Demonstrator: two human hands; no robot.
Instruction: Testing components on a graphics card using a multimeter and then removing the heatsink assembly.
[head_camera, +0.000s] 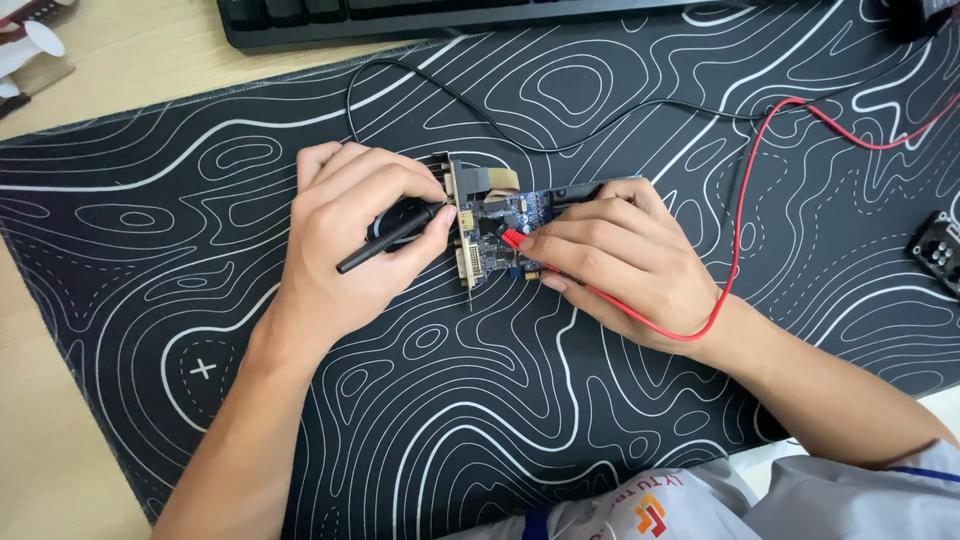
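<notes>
Circuit board (505, 228) lies on the mat (450, 400), keyboard (400, 15) behind it.

keyboard (450, 18) cut off at top, circuit board (505, 225) partly under hands

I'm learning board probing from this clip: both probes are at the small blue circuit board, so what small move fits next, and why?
Probably hold both tips steady. The left hand pinches the black pen-shaped probe at the small blue circuit board near its metal bracket; the right hand presses the red probe mid-board. Whether either tip actually touches a contact is too small to tell.
</notes>
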